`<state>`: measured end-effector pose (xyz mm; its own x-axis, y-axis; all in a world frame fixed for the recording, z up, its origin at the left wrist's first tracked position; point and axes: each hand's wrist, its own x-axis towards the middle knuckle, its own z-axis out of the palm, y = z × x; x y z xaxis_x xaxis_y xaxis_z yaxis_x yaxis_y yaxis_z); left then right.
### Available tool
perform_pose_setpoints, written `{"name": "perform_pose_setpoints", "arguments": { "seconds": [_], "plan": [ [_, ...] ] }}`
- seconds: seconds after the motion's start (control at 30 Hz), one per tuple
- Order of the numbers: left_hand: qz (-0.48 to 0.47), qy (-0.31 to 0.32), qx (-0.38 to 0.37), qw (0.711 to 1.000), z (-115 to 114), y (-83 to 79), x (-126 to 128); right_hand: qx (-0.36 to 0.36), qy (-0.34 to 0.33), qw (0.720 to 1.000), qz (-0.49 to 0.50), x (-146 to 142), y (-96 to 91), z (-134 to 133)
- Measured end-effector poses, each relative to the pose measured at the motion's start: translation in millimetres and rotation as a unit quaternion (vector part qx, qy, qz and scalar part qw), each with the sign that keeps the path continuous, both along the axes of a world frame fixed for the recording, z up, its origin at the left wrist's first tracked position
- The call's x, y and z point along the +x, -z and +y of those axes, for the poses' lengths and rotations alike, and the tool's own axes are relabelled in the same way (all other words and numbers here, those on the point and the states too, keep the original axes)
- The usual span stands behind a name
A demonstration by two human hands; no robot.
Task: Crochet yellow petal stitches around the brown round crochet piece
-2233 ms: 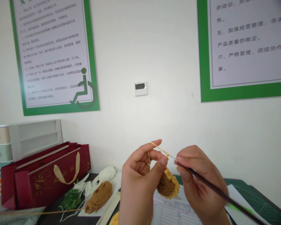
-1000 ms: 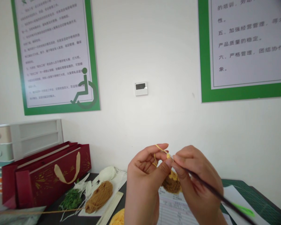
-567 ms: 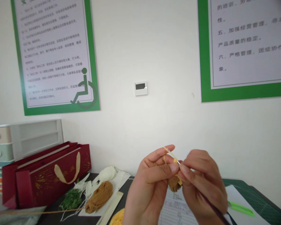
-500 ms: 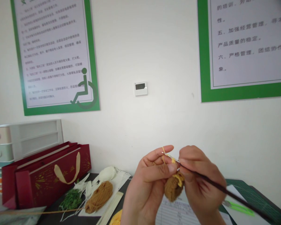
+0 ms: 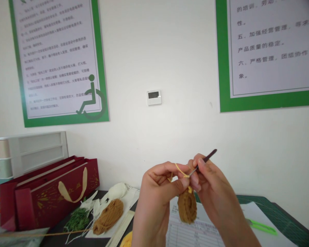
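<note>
Above the bench [image 5: 54,238], in the middle of the view, 2 hands work close together in front of a white wall. The left hand [image 5: 157,195] is curled narrow, its thumb and fingers pinching the top edge of a small crocheted piece [image 5: 187,207] of brown yarn, which hangs below the grip. A yellow yarn strand [image 5: 181,168] runs across the raised fingers of that hand. The right hand [image 5: 213,188] holds a crochet hook [image 5: 204,159] in a narrow pinch between thumb and fingertips, with its dark handle pointing up and away and its thin metal end at the yellow strand. The piece looks light, soft and floppy, so it would probably sag in a loose grip; the surest hold seems to be right at its top edge, beside the working loops. The slim hook looks slippery and is probably best gripped close to its metal end. Below the hands lies a printed paper form [image 5: 193,233], and to the right green-handled scissors [image 5: 262,227] rest on white paper over a green cutting mat [image 5: 285,216]. To the left stand a ball of brown yarn [image 5: 108,216], some white material [image 5: 117,191], green strips [image 5: 77,220] and a dark red gift bag [image 5: 48,192].
</note>
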<state>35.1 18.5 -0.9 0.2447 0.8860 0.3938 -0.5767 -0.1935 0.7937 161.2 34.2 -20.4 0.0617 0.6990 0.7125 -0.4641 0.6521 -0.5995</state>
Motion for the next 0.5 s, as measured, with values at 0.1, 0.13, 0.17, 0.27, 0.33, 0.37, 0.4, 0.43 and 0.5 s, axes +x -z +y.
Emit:
{"name": "perform_pose_setpoints", "arguments": {
  "seconds": [0.1, 0.13, 0.17, 0.27, 0.33, 0.37, 0.4, 0.43, 0.5],
  "plan": [
    [0.0, -0.048, 0.021, 0.999, -2.3, -0.4, 3.0, 0.014, 0.032, 0.999, 0.002, -5.0, 3.0, 0.3],
    [0.0, -0.061, 0.023, 0.998, -2.1, 0.1, 3.9, 0.026, 0.055, 0.998, 0.007, -6.0, 4.8, 1.1],
    [0.001, -0.074, 0.025, 0.997, -1.6, 0.9, 5.0, 0.038, 0.08, 0.996, 0.012, -6.6, 6.7, 2.1],
    [0.018, -0.1, 0.037, 0.994, 2.3, 5.0, 9.6, 0.054, 0.142, 0.988, 0.026, -7.6, 11.8, 5.6],
    [0.041, -0.109, 0.045, 0.992, 6.0, 8.3, 12.9, 0.045, 0.163, 0.985, 0.034, -7.7, 13.9, 8.1],
    [0.056, -0.113, 0.05, 0.991, 8.1, 9.9, 14.0, 0.038, 0.168, 0.984, 0.04, -7.6, 14.4, 9.6],
    [0.072, -0.119, 0.055, 0.989, 10.1, 11.4, 14.6, 0.028, 0.17, 0.984, 0.046, -7.2, 14.7, 11.3],
    [0.091, -0.123, 0.061, 0.986, 12.1, 12.7, 14.5, 0.017, 0.167, 0.984, 0.053, -6.4, 14.7, 13.0],
    [0.139, -0.132, 0.077, 0.979, 15.6, 14.5, 12.5, -0.004, 0.155, 0.986, 0.068, -3.7, 14.2, 16.8]
  ]
}}
